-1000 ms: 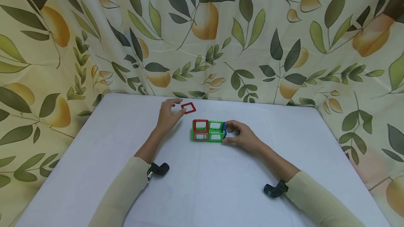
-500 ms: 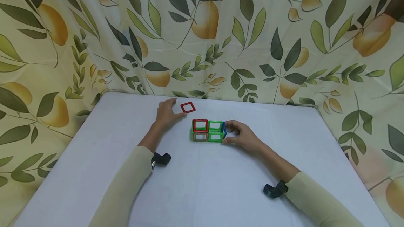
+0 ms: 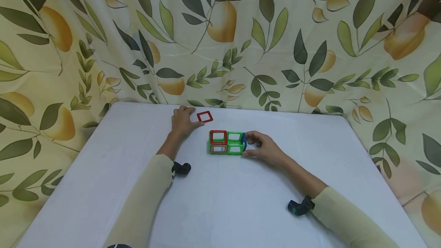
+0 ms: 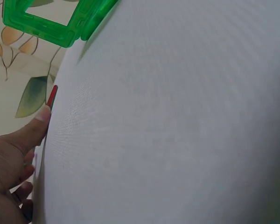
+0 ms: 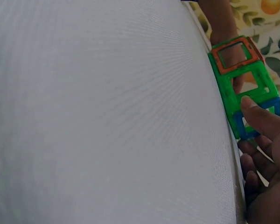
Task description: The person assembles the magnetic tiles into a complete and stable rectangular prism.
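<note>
A small block frame of magnetic tiles (image 3: 235, 144), green with red at its left end, stands on the white table. My right hand (image 3: 267, 147) grips its right end, where a blue magnetic tile (image 5: 242, 127) sits; in the right wrist view the thumb lies over that end and the other fingers go beneath or behind. Behind the frame, a loose red square magnetic tile (image 3: 204, 116) lies flat. My left hand (image 3: 182, 121) is beside it with thumb and fingers spread apart. The left wrist view shows the thumb tip right at the red tile's edge (image 4: 52, 97).
White cloth covers the table (image 3: 220, 202). A leaf-and-fruit patterned curtain (image 3: 220, 49) hangs along the table's back edge, close behind the red tile. Both wrists carry a black camera (image 3: 299, 206).
My left forearm has shifted forward and right, while its thumb has slid off the red tile's corner to its near left side. My right hand and the tile frame have stayed put.
</note>
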A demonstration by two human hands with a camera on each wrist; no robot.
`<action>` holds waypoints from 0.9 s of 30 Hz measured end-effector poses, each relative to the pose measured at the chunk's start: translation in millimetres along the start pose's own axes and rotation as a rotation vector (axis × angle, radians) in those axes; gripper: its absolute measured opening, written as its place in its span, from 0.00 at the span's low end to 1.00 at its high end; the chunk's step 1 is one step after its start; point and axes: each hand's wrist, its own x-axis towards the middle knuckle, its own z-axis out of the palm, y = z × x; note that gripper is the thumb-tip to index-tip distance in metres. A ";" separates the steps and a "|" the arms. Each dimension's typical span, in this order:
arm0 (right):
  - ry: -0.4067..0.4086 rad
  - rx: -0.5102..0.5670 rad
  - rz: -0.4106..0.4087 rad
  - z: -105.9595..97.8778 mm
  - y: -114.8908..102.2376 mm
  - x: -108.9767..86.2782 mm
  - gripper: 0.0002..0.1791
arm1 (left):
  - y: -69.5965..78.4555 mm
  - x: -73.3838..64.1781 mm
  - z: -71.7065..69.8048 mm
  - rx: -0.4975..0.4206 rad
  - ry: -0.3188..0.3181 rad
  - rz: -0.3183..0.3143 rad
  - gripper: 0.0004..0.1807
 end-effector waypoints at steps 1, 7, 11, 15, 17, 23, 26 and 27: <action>-0.001 0.000 -0.002 0.2 -0.7 0.0 0.36 | 0.3 -0.6 -0.1 0.007 0.000 -0.003 0.42; 0.001 -0.009 -0.003 0.4 -1.4 0.5 0.36 | 5.0 -1.0 1.2 0.055 0.016 -0.010 0.42; 0.003 -0.007 0.000 0.3 -1.5 0.2 0.36 | 9.7 0.0 3.5 0.081 0.045 -0.018 0.37; 0.005 -0.005 0.001 0.1 -1.7 -0.4 0.36 | 12.6 0.4 4.0 0.067 0.067 -0.033 0.33; 0.005 -0.007 0.002 0.1 -1.7 -1.0 0.36 | 12.5 0.3 4.1 0.051 0.073 -0.036 0.31; 0.008 0.000 0.008 0.7 -2.4 -2.4 0.36 | 8.9 -1.0 5.2 0.001 0.083 -0.023 0.30; 0.012 0.001 0.003 1.1 -3.0 -2.2 0.36 | 7.8 -1.6 5.3 -0.018 0.092 -0.009 0.30; 0.013 -0.001 0.000 1.1 -2.3 -2.0 0.36 | 7.5 -1.9 5.2 -0.024 0.096 -0.003 0.30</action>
